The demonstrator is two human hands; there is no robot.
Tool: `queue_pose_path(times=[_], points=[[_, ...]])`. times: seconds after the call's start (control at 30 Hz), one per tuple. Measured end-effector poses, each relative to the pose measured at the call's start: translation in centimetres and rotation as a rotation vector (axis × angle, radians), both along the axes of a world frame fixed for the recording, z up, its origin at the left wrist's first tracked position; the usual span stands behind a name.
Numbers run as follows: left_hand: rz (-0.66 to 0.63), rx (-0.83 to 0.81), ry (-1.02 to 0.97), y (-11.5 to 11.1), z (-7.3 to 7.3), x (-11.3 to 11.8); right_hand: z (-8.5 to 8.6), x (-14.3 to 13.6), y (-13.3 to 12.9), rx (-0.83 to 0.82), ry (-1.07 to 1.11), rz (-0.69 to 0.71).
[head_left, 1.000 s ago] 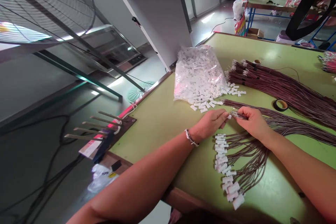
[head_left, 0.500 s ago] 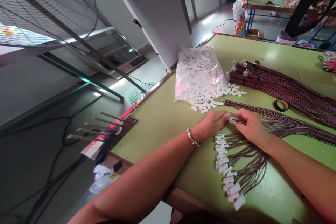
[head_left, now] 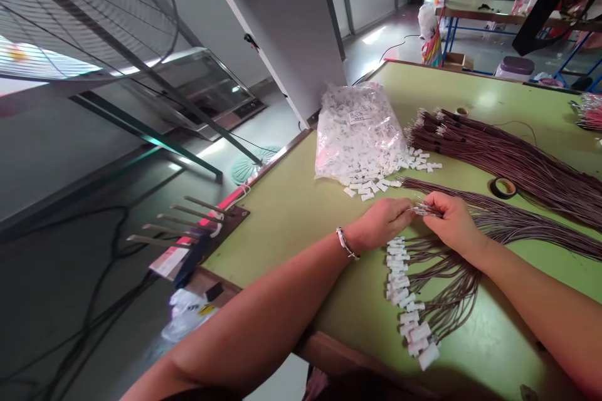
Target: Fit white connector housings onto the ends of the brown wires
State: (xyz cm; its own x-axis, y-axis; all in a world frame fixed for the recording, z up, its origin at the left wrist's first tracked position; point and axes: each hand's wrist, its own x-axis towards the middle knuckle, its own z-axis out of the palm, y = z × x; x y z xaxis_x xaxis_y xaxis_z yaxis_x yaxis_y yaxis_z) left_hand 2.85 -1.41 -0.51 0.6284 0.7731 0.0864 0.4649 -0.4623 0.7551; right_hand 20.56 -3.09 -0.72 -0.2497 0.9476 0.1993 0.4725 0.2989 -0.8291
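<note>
My right hand (head_left: 446,219) is closed round a small bunch of brown wires (head_left: 433,212) whose metal-tipped ends point left. My left hand (head_left: 386,222), with a bracelet at the wrist, has its fingers pinched at those tips; what lies between the fingers is too small to tell. Below the hands a column of white connectors (head_left: 399,272) runs toward the table's front edge, with brown wires trailing right under my right forearm. Loose white connectors (head_left: 367,190) lie beyond my left hand, beside a clear plastic bag (head_left: 360,131) full of them.
Thick bundles of brown wires (head_left: 498,153) cross the green table (head_left: 277,232) at the right, near a roll of black tape (head_left: 503,187). A pronged metal rack (head_left: 188,232) sits at the left edge. A fan (head_left: 89,12) stands upper left.
My left hand has shifted slightly within the pinch at the wire tips. My right hand keeps its hold on the bunch, and the view has moved a little.
</note>
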Motion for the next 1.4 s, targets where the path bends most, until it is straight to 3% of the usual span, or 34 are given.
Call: queue_pose_path(times=[0.2, 0.37, 0.53, 1.03, 1.23, 1.4], points=[[-0.087, -0.339, -0.226, 0.06, 0.72, -0.41, 0.12, 0.33, -0.11, -0.046, 0.092, 0.109], [-0.094, -0.393, -0.243, 0.02, 0.95, -0.46, 0.17, 0.50, -0.07, -0.076, 0.074, 0.098], [-0.080, -0.284, -0.156, 0.06, 0.87, -0.36, 0.02, 0.46, -0.02, -0.048, -0.004, 0.032], [-0.025, 0.006, 0.056, -0.07, 0.25, 0.08, -0.05, 0.14, -0.39, 0.023, -0.086, 0.008], [-0.029, 0.170, 0.336, -0.35, 0.06, 0.11, -0.17, 0.13, -0.24, -0.019, -0.121, 0.036], [0.035, 0.263, 0.391, -0.49, 0.02, 0.04, 0.05, 0.28, 0.12, -0.170, -0.005, 0.029]])
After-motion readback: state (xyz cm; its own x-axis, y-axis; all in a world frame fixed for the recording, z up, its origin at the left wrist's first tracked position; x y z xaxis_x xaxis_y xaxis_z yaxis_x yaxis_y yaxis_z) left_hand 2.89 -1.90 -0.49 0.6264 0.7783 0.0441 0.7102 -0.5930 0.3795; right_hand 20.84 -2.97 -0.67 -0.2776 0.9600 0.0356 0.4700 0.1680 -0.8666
